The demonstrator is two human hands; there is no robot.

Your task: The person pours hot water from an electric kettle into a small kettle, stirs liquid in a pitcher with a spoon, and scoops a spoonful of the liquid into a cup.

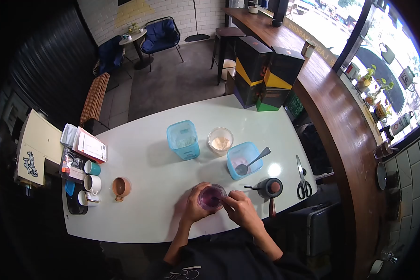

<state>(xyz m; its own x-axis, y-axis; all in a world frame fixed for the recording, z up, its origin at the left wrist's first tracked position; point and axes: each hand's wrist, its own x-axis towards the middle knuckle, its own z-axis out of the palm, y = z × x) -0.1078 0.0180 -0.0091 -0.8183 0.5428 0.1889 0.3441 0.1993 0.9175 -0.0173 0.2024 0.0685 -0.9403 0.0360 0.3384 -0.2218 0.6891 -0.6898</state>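
My left hand (197, 205) is wrapped around the side of a clear cup (212, 209) near the table's front edge. Purple liquid (211, 198) shows inside it. At the cup's right rim, my right hand (240, 209) pinches a thin spoon that dips into the liquid; its lower end is hidden. Beyond the cup stand a blue tub (183, 140) with pale contents and a clear tub (220, 141) of cream-coloured powder. Closer to my right hand, a second blue tub (245, 161) has a metal spoon (259, 157) leaning in it. A dark pot (270, 188) with a wooden handle sits to its right.
Scissors (303, 182) lie near the white table's (144, 219) right edge. A brown cup (121, 187) stands at left, beside a green mug (92, 168), white mugs (93, 184) and a card stand (91, 144). Tall black boxes (277, 77) occupy the far right corner.
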